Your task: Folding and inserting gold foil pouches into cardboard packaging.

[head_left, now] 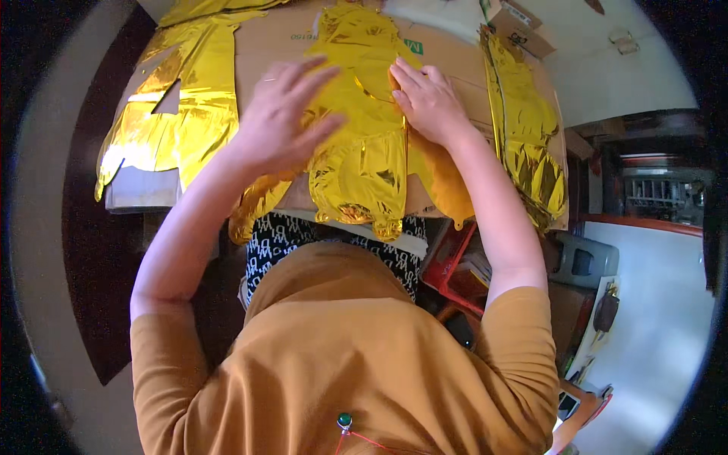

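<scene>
Gold foil piece [371, 171] looks light, limp and slippery, best pinched along its rim; left hand [282, 114] spread, unladen; right hand [430, 101] at foil's edge, cannot tell whether grasping.

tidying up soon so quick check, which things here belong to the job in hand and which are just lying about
Seemingly in the job:
middle gold foil piece, by the left hand and right hand
cardboard beneath it
left-side gold foil, untouched
right-side gold foil, untouched

Apparently just lying about:
red crate
grey plastic item
</scene>
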`<state>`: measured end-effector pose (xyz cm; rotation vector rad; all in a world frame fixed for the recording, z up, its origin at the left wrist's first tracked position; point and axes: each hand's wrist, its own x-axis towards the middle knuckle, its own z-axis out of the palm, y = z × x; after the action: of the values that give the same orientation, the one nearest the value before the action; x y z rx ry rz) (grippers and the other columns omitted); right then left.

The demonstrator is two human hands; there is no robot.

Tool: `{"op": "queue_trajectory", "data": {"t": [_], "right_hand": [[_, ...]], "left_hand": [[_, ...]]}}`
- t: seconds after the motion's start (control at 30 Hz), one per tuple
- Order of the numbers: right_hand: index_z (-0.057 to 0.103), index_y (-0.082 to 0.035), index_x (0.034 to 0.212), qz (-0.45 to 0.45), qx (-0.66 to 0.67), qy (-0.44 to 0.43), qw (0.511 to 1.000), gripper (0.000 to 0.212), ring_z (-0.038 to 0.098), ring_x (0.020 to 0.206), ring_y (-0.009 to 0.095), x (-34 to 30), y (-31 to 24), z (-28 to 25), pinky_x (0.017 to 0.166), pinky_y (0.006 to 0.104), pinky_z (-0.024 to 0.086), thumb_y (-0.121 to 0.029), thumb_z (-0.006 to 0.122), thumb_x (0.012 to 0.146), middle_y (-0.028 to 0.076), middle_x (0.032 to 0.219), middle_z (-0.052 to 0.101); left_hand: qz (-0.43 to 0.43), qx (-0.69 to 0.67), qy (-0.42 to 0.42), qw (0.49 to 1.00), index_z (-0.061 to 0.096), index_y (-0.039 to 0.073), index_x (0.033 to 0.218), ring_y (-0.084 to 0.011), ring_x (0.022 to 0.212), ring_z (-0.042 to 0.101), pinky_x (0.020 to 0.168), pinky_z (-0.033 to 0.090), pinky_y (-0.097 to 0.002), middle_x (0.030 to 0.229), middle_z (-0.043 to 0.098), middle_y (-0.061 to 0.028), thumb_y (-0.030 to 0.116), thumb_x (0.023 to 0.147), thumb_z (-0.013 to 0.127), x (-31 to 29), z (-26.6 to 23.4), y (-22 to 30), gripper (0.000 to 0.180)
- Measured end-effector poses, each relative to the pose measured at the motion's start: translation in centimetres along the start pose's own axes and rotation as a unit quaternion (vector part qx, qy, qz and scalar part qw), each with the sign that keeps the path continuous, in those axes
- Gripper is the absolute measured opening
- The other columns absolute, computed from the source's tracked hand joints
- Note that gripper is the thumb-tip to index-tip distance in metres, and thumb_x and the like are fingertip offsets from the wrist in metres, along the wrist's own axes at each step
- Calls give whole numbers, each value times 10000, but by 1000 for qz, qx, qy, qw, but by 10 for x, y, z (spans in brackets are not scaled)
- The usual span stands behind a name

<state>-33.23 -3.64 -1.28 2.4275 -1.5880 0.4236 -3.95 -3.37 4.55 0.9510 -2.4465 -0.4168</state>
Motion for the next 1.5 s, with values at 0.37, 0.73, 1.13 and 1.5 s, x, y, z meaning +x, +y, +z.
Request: {"op": "queue_trajectory", "data": {"t": [0.37, 0.73, 1.13, 1.5], "right_hand": [[533, -81, 1348, 12, 0, 10, 1000, 453, 515, 1174, 325, 0, -2, 1, 1005, 439, 422, -265, 572, 937, 82, 1421, 520], [576, 9, 1134, 393, -1, -67, 917, 597, 585, 1064, 385, -118, -53, -109, 922, 472, 468, -454, 732, 790, 224, 1138, 608], [665, -27, 863, 493, 236, 11, 837, 239, 684, 832, 288, -109, -58, -108, 758, 381, 521, -233, 737, 767, 159, 871, 699], [570, -33, 1271, 101, 584, -29, 805, 459, 660, 940, 151, -54, -118, -104, 773, 314, 541, -166, 702, 851, 119, 1073, 693]], "left_hand": [[139, 173, -59, 973, 325, 6, 1478, -359, 1434, 284, 1184, 170, -508, 1523, 346, -205, 683, 888, 440, 38, 78, -25, 905], [138, 155, -43, 977, 347, 22, 1474, -349, 1434, 287, 1178, 190, -505, 1534, 335, -193, 665, 890, 452, 35, 80, -23, 875], [129, 144, -52, 980, 305, 48, 1500, -356, 1441, 275, 1181, 182, -509, 1550, 311, -187, 642, 877, 519, 35, 79, -24, 887], [184, 197, -77, 960, 113, 63, 1558, -306, 1488, 168, 1200, 131, -482, 1612, 164, -153, 452, 734, 666, 31, 76, -45, 1066]]}}
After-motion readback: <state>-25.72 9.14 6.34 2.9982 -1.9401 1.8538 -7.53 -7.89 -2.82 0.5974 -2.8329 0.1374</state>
